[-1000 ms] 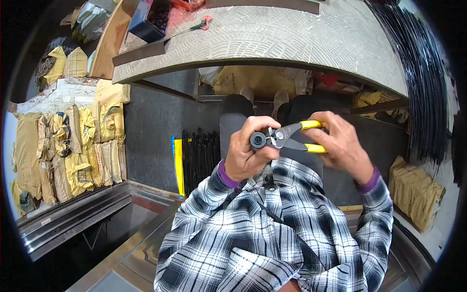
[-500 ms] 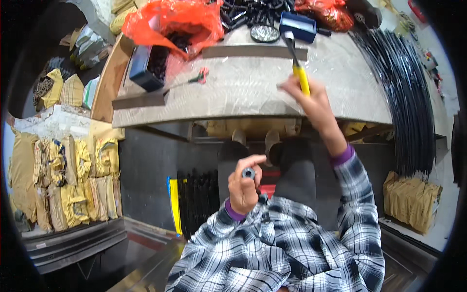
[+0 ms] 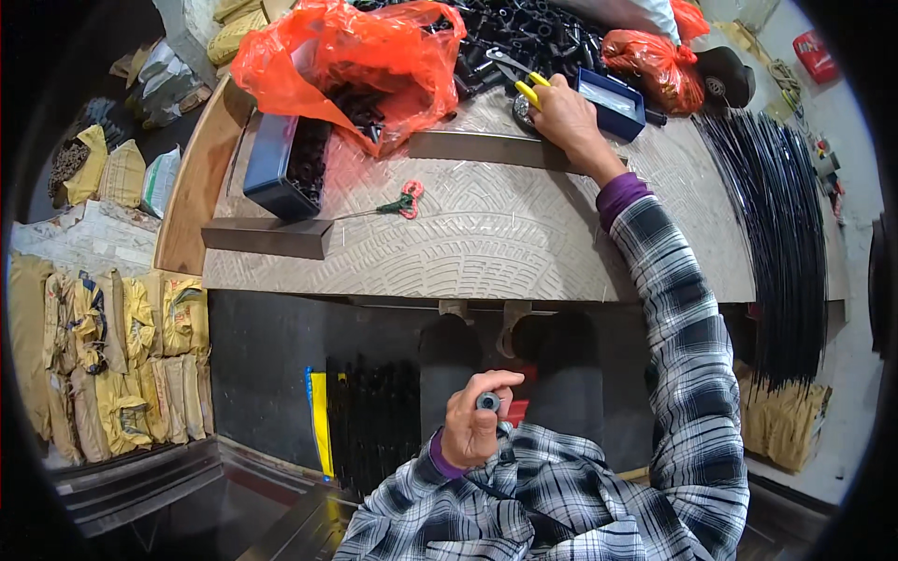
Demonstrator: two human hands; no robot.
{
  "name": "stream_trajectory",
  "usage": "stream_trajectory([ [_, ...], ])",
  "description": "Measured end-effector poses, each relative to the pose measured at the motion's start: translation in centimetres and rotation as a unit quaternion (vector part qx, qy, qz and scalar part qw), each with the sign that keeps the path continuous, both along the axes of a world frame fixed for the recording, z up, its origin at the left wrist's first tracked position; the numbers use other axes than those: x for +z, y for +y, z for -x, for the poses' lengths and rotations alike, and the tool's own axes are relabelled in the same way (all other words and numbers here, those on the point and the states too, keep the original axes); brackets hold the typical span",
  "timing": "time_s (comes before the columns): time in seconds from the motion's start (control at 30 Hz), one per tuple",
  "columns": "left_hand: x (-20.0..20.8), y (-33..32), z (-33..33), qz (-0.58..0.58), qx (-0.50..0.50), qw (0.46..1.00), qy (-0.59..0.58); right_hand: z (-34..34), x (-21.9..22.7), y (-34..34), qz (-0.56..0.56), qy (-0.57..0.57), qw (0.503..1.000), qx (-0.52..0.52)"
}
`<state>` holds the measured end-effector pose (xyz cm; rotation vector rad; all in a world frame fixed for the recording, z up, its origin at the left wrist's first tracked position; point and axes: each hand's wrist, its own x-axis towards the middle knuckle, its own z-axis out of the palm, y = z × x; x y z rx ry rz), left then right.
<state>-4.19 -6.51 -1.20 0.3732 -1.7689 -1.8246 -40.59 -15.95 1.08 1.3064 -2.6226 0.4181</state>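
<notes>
My left hand (image 3: 470, 423) is closed around a dark tube (image 3: 487, 401), held upright in front of my body so that its round hollow end points up. The rest of the tube is hidden by the fingers. Over the far part of the table, my right hand (image 3: 569, 117) grips yellow-handled pliers (image 3: 529, 90), with the jaws pointing away to the left. Just beyond them lies a heap of black fittings (image 3: 524, 33). A small round dish (image 3: 524, 114) is partly covered by that hand, and an open blue box (image 3: 613, 105) stands at its right.
A torn red plastic bag (image 3: 351, 65) and a blue box of black parts (image 3: 281, 173) occupy the table's left. Near them are scissors (image 3: 402, 200) and metal bars (image 3: 267, 237). Long black rods (image 3: 772, 215) overhang the right edge. Yellow sacks (image 3: 126, 365) lie at far left.
My right hand has reached forward with the pliers, from above the near part of the table to the heap of black fittings. The left hand still holds the tube. The view has shifted.
</notes>
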Motion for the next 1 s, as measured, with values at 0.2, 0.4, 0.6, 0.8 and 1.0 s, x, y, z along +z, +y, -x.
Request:
stream_trajectory([
  [0.2,0.9,-0.1,-0.4,-0.019,0.0,1.0,-0.014,0.2,0.8,1.7,0.12,-0.02,0.993,0.003],
  [0.4,2.0,-0.5,-0.4,-0.062,0.0,0.998,0.013,-12.4,6.4,10.4,0.333,-0.442,0.809,0.196],
  [0.6,5.3,2.2,0.6,-0.032,-0.011,0.999,0.027,-23.0,3.8,19.1,0.429,-0.502,0.684,0.31],
  [0.8,6.1,5.4,-0.7,0.014,-0.031,0.999,0.028,-25.6,2.1,22.1,0.498,-0.527,0.627,0.287],
  [1.0,6.2,7.1,-1.5,0.065,-0.024,0.992,0.102,-26.5,2.9,23.8,0.487,-0.344,0.722,0.353],
])
